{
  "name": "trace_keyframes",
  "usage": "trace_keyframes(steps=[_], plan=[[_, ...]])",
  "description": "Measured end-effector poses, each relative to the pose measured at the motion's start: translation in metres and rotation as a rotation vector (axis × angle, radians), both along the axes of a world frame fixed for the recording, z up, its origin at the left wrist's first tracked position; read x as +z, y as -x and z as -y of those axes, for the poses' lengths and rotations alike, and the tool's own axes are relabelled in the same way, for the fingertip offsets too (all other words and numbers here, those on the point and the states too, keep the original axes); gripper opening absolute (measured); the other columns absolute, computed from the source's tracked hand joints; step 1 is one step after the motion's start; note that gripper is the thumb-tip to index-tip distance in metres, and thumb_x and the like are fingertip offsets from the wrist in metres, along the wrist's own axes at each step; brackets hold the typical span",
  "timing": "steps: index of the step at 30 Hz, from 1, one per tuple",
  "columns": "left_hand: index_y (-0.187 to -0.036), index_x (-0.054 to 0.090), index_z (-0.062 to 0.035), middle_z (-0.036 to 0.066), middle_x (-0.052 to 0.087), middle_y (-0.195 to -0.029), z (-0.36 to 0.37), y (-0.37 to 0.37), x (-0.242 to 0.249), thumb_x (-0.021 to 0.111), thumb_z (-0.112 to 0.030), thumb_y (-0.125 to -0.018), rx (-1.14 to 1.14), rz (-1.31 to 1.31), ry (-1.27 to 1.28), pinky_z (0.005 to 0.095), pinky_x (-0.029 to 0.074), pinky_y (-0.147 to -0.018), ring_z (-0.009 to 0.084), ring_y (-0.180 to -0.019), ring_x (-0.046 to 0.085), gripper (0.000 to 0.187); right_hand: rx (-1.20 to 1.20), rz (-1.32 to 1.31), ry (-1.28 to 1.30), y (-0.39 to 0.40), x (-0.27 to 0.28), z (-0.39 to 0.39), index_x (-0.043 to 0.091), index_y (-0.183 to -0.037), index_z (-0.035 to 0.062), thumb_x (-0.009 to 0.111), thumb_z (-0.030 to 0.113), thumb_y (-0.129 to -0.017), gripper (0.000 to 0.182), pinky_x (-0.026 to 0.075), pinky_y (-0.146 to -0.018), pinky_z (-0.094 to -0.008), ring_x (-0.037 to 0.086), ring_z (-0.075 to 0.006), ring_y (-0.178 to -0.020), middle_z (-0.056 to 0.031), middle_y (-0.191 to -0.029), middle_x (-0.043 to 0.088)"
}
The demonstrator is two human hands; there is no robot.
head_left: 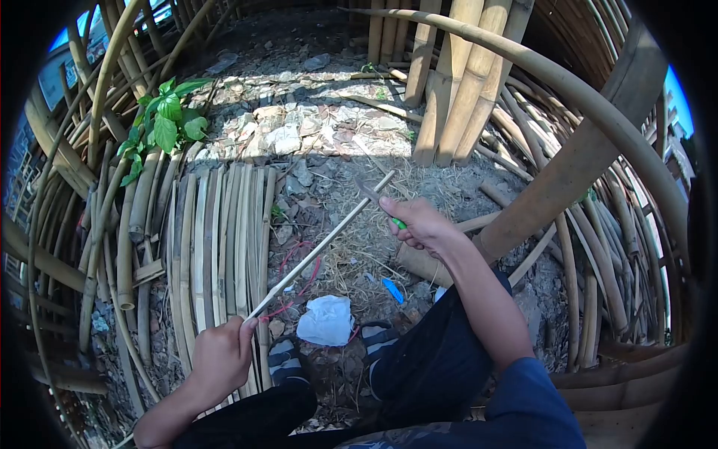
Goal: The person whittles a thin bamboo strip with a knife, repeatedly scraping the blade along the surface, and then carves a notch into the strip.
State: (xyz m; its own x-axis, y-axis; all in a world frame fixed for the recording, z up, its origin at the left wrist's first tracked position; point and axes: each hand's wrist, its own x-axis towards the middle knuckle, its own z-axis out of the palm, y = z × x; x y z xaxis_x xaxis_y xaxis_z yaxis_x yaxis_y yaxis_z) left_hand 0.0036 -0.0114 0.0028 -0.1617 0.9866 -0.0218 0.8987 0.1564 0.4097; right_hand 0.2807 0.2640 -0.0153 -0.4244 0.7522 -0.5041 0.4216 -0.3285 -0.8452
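Observation:
My left hand [223, 355] is closed round the lower part of a thin bamboo strip [321, 245], which slants up and to the right in front of me. In my right hand [420, 224] is a knife [367, 191] with a green handle, gripped in closed fingers. Its blade lies against or very close to the strip near the upper end; exact contact is hard to tell. Left of the strip, many split bamboo slats [221, 239] lie side by side on the ground.
A white plastic bag [326, 322] lies by my feet, with a blue object [393, 290] to its right and pink string [315, 266] above. Thick bamboo poles [460, 90] stand ahead; a large pole [572, 161] leans at right. A green plant [168, 120] grows upper left.

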Motion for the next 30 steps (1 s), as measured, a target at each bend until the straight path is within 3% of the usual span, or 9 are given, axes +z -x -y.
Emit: trace_keyframes(steps=[2, 6, 8, 13, 16, 17, 21, 25, 30], plan=[[-0.076, 0.056, 0.0011, 0.024, 0.057, -0.058, 0.001, 0.001, -0.003, 0.049, -0.025, -0.103, -0.007, 0.001, 0.013, 0.0523, 0.045, -0.051, 0.0460, -0.055, 0.059, 0.038, -0.093, 0.014, -0.109, -0.003, -0.007, -0.006, 0.050, -0.067, 0.0100, 0.057, 0.063, -0.094, 0.060, 0.019, -0.040, -0.0271, 0.028, -0.0065, -0.041, 0.0041, -0.052, 0.035], [-0.076, 0.056, 0.0014, 0.025, 0.057, -0.059, 0.002, 0.002, -0.004, 0.049, -0.024, -0.103, -0.007, 0.011, 0.032, 0.0520, 0.045, -0.052, 0.0466, -0.056, 0.058, 0.038, -0.123, -0.021, -0.036, -0.004, -0.008, -0.003, 0.050, -0.067, 0.0101, 0.056, 0.063, -0.094, 0.060, 0.019, -0.039, -0.0276, 0.028, -0.0066, -0.040, 0.0040, -0.051, 0.036], [-0.076, 0.056, 0.0015, 0.025, 0.057, -0.059, 0.001, 0.001, -0.001, 0.049, -0.024, -0.104, 0.000, 0.016, 0.039, 0.0520, 0.045, -0.052, 0.0468, -0.056, 0.058, 0.039, 0.041, -0.056, 0.010, 0.008, -0.014, 0.016, 0.049, -0.067, 0.0106, 0.053, 0.062, -0.096, 0.060, 0.019, -0.039, -0.0263, 0.028, -0.0057, -0.040, 0.0045, -0.051, 0.034], [-0.076, 0.056, 0.0019, 0.026, 0.056, -0.059, 0.004, 0.002, 0.001, 0.049, -0.023, -0.103, 0.004, 0.025, 0.054, 0.0523, 0.045, -0.052, 0.0471, -0.056, 0.058, 0.038, -0.073, -0.064, 0.034, -0.005, -0.001, -0.006, 0.047, -0.067, 0.0112, 0.052, 0.061, -0.097, 0.059, 0.018, -0.038, -0.0233, 0.025, -0.0043, -0.040, 0.0066, -0.052, 0.032], [-0.075, 0.055, 0.0017, 0.025, 0.055, -0.058, 0.003, 0.002, 0.001, 0.049, -0.022, -0.103, -0.001, 0.012, 0.055, 0.0527, 0.044, -0.052, 0.0473, -0.055, 0.057, 0.037, 0.022, -0.133, 0.126, 0.005, -0.010, 0.017, 0.047, -0.068, 0.0112, 0.051, 0.061, -0.097, 0.058, 0.017, -0.037, -0.0237, 0.024, -0.0038, -0.040, 0.0074, -0.052, 0.031], [-0.075, 0.056, 0.0017, 0.025, 0.054, -0.057, 0.003, 0.001, 0.004, 0.049, -0.022, -0.104, -0.016, 0.016, 0.044, 0.0527, 0.044, -0.051, 0.0471, -0.054, 0.057, 0.038, 0.008, -0.030, 0.030, 0.004, -0.010, 0.013, 0.047, -0.069, 0.0105, 0.051, 0.061, -0.098, 0.058, 0.018, -0.037, -0.0243, 0.023, -0.0040, -0.040, 0.0068, -0.053, 0.031], [-0.074, 0.055, 0.0016, 0.025, 0.054, -0.056, 0.003, 0.002, -0.001, 0.049, -0.022, -0.104, 0.006, 0.026, 0.020, 0.0526, 0.044, -0.051, 0.0467, -0.054, 0.057, 0.038, -0.103, -0.071, -0.010, -0.005, -0.001, -0.005, 0.048, -0.069, 0.0098, 0.050, 0.062, -0.098, 0.059, 0.018, -0.038, -0.0249, 0.026, -0.0053, -0.040, 0.0049, -0.052, 0.034], [-0.074, 0.055, 0.0016, 0.025, 0.054, -0.056, -0.001, 0.001, -0.001, 0.049, -0.022, -0.103, 0.026, 0.020, 0.032, 0.0524, 0.043, -0.051, 0.0468, -0.054, 0.056, 0.038, -0.029, 0.063, -0.040, 0.006, -0.001, 0.010, 0.049, -0.069, 0.0103, 0.049, 0.061, -0.098, 0.058, 0.018, -0.038, -0.0266, 0.026, -0.0063, -0.040, 0.0049, -0.052, 0.034], [-0.075, 0.056, 0.0021, 0.025, 0.054, -0.056, 0.002, 0.003, -0.002, 0.050, -0.021, -0.103, 0.013, -0.031, 0.003, 0.0523, 0.044, -0.051, 0.0465, -0.054, 0.057, 0.037, -0.157, 0.011, -0.106, 0.003, -0.010, -0.004, 0.051, -0.069, 0.0095, 0.051, 0.061, -0.097, 0.059, 0.021, -0.038, -0.0280, 0.030, -0.0075, -0.041, 0.0031, -0.052, 0.038]])
